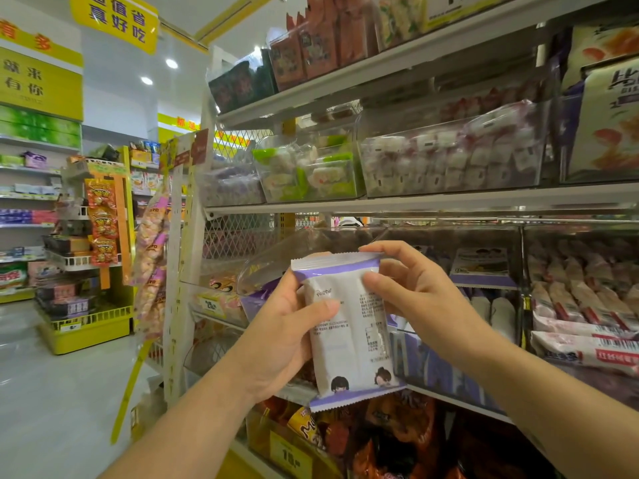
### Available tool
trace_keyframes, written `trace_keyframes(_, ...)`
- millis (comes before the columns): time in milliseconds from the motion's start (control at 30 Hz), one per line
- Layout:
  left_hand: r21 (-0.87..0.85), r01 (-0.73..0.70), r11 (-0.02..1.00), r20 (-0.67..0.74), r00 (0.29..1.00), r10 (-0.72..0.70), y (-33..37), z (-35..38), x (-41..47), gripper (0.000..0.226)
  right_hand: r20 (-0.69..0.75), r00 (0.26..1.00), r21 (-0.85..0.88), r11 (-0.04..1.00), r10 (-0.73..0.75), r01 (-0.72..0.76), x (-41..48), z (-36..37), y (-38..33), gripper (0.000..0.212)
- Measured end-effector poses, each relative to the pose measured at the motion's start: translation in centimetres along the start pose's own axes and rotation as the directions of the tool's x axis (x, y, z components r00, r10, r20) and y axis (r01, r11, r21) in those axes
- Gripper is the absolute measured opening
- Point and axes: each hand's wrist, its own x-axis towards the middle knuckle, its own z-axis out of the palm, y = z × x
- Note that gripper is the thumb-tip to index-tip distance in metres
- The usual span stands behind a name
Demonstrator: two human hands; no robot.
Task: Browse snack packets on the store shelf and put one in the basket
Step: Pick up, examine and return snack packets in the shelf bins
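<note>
Holding white-purple snack packet [349, 333] upright w/ both hands, just in front of store shelf [397, 203]. L hand [280, 333] grips its left edge, thumb across the printed side; R hand [411, 292] pinches the top right corner btwn thumb & fingers.

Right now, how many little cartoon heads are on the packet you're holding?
2, both near the bottom of the packet: one cartoon head on the left, a second cartoon head by the right edge. The side turned away could hide more.

Store shelf [449, 199], clear bins [449, 164] of wrapped sweets on middle tier, pink-white snack packets [584, 350] lower right
</note>
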Motion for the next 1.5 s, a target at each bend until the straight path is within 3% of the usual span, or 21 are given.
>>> trace_keyframes(133, 0.008, -0.063, 0.998, -0.037, 0.997, 0.063, -0.3, 0.0, 0.3, 0.051, -0.018, 0.998, 0.022, 0.998, 0.056, -0.056, -0.1, -0.1, 0.5, 0.055)
trace_keyframes(233, 0.014, -0.099, 0.995, -0.135, 0.986, 0.100, -0.3, -0.1, 0.5, 0.060, 0.118, 0.977, 0.035, 0.982, 0.179, -0.185, -0.4, 0.0, 0.5, 0.045)
trace_keyframes(300, 0.206, -0.109, 0.973, -0.249, 0.955, 0.160, -0.3, -0.2, 0.8, 0.069, 0.108, 0.977, -0.045, 0.982, 0.185, -0.181, -0.6, 0.2, 0.5, 0.037)
trace_keyframes(400, 0.607, -0.070, 0.791, -0.299, 0.903, 0.309, 0.1, 0.0, 0.9, 0.064, 0.015, 0.995, -0.259, 0.961, 0.101, -0.093, -0.7, 0.6, 0.6, 0.032)
trace_keyframes(500, 0.719, -0.021, 0.694, -0.238, 0.931, 0.275, 0.3, 0.0, 0.9, 0.052, 0.009, 1.000, -0.393, 0.919, 0.001, 0.002, -1.0, 1.4, 0.5, 0.033)
trace_keyframes(633, 0.780, -0.018, 0.626, -0.197, 0.942, 0.273, 0.2, -0.1, 0.5, 0.050, 0.001, 0.999, -0.445, 0.895, -0.033, 0.030, -1.0, 1.5, 0.6, 0.039)
trace_keyframes(833, 0.765, 0.014, 0.643, -0.205, 0.953, 0.223, 0.0, 0.2, 0.5, 0.065, 0.048, 0.996, -0.632, 0.770, -0.074, 0.088, -1.1, 2.0, 0.3, 0.048)
trace_keyframes(1133, 0.691, -0.034, 0.722, -0.294, 0.899, 0.325, -0.6, 0.3, 0.7, 0.045, 0.088, 0.994, -0.656, 0.747, -0.067, 0.108, -1.4, 2.2, -0.3, 0.047)
trace_keyframes(1300, 0.710, -0.082, 0.699, -0.210, 0.923, 0.322, -1.1, -0.1, 0.6, 0.045, 0.075, 0.992, -0.631, 0.765, -0.100, 0.125, -1.2, 1.9, -0.2, 0.046)
trace_keyframes(1500, 0.589, -0.115, 0.800, -0.089, 0.975, 0.205, -1.9, -0.4, 0.8, 0.084, 0.026, 0.994, -0.504, 0.858, -0.102, 0.102, -0.9, 1.3, 0.5, 0.041)
